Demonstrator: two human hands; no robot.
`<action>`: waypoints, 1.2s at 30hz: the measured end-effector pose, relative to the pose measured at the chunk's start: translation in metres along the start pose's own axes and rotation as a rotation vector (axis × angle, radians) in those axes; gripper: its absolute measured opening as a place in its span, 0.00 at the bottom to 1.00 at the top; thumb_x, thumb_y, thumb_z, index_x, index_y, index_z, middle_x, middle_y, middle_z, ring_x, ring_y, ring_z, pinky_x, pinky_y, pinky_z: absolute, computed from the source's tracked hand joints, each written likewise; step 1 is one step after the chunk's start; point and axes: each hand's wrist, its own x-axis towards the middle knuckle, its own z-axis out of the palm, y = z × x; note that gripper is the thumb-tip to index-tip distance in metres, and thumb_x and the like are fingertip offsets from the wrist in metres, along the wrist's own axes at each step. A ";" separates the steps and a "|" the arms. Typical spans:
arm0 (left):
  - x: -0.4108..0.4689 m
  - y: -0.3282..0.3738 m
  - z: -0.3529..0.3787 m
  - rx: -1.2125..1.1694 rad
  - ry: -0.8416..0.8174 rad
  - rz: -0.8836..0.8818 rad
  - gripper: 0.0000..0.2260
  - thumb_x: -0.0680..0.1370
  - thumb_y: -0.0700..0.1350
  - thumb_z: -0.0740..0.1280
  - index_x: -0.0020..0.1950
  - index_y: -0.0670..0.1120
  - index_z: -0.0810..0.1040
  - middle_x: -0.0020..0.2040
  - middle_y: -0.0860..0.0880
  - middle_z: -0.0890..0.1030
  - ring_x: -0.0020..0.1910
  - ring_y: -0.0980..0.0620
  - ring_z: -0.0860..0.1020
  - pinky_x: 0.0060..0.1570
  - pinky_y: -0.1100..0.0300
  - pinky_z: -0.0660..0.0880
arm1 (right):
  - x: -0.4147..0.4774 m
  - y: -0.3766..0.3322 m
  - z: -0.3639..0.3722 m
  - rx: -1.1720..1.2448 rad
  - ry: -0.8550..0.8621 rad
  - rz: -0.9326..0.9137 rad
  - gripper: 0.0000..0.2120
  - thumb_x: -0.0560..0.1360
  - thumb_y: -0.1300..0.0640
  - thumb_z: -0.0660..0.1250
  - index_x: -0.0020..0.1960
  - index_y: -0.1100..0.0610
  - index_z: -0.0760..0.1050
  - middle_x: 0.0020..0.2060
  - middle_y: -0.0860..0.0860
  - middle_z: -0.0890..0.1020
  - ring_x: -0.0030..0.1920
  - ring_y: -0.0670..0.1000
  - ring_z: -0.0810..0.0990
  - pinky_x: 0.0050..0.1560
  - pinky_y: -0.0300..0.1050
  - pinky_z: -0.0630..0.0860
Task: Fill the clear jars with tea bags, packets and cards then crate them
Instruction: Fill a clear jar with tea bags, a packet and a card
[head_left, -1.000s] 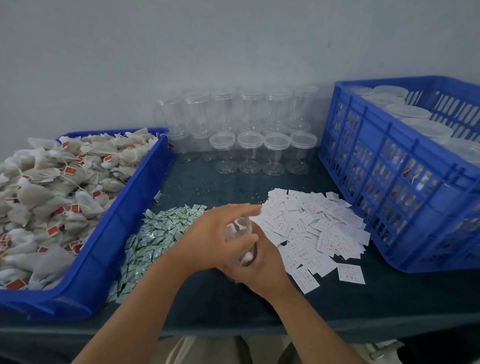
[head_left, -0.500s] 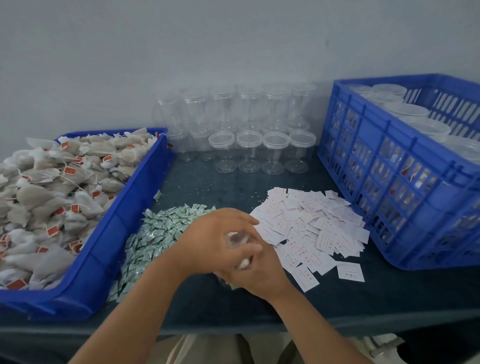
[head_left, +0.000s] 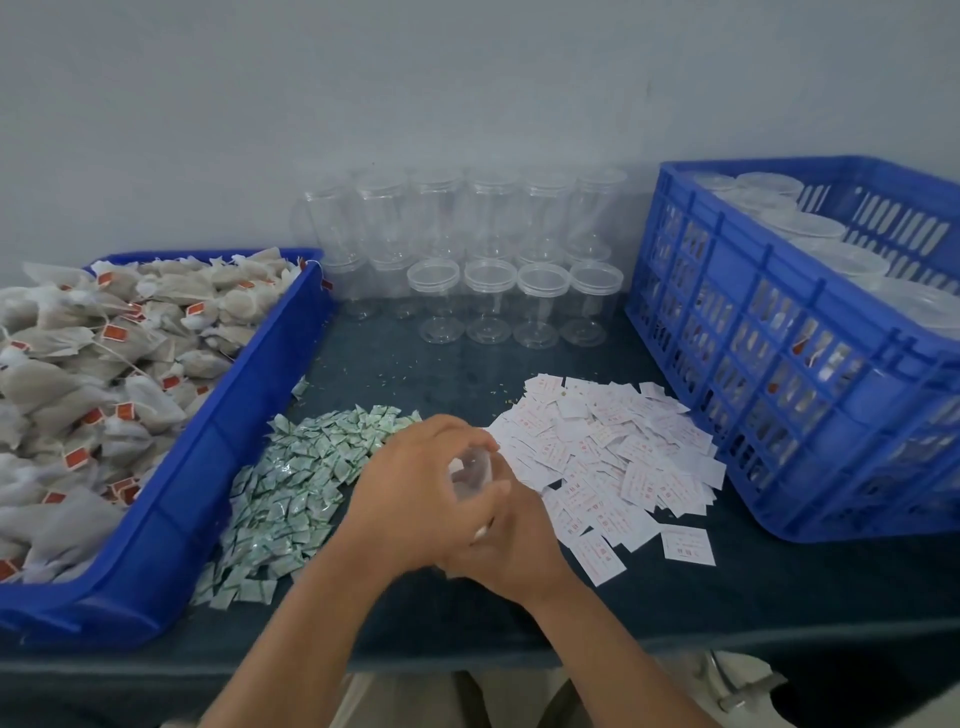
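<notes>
A clear jar (head_left: 471, 470) is held between both hands at the table's front middle, mostly hidden by them. My left hand (head_left: 415, 493) curls over its top and my right hand (head_left: 511, 540) wraps it from below and behind. Green-and-white packets (head_left: 296, 483) lie in a heap to the left of the hands. White cards (head_left: 608, 452) are spread to the right. Tea bags (head_left: 93, 364) with red tags fill the blue tray (head_left: 208, 447) at left. The blue crate (head_left: 769, 364) at right holds lidded jars (head_left: 800, 228).
Several empty clear jars (head_left: 488, 301) stand in stacked rows against the back wall. The dark table (head_left: 727, 597) has bare cloth along its front edge and between the jar rows and the piles.
Both hands have lowered a little toward the table with the jar, and the left hand has shifted round its top.
</notes>
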 end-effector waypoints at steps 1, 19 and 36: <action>0.005 -0.005 -0.007 -0.049 -0.081 0.073 0.14 0.69 0.61 0.72 0.54 0.61 0.82 0.54 0.66 0.80 0.55 0.62 0.79 0.54 0.62 0.75 | 0.000 0.000 0.000 0.004 -0.007 0.001 0.33 0.65 0.41 0.81 0.67 0.46 0.74 0.54 0.38 0.83 0.55 0.43 0.85 0.51 0.49 0.84; 0.018 -0.003 -0.010 -0.100 -0.235 -0.081 0.25 0.66 0.64 0.71 0.62 0.66 0.72 0.54 0.68 0.82 0.55 0.69 0.78 0.52 0.69 0.72 | 0.003 0.000 -0.004 0.156 -0.047 0.049 0.28 0.69 0.52 0.81 0.67 0.46 0.78 0.58 0.44 0.85 0.60 0.48 0.85 0.55 0.46 0.84; -0.029 -0.028 0.013 -0.619 -0.079 -0.282 0.47 0.62 0.69 0.79 0.78 0.61 0.66 0.68 0.64 0.77 0.69 0.66 0.74 0.63 0.68 0.73 | -0.001 0.000 0.002 0.100 0.090 0.079 0.38 0.67 0.48 0.83 0.73 0.40 0.71 0.64 0.39 0.83 0.64 0.45 0.83 0.60 0.55 0.83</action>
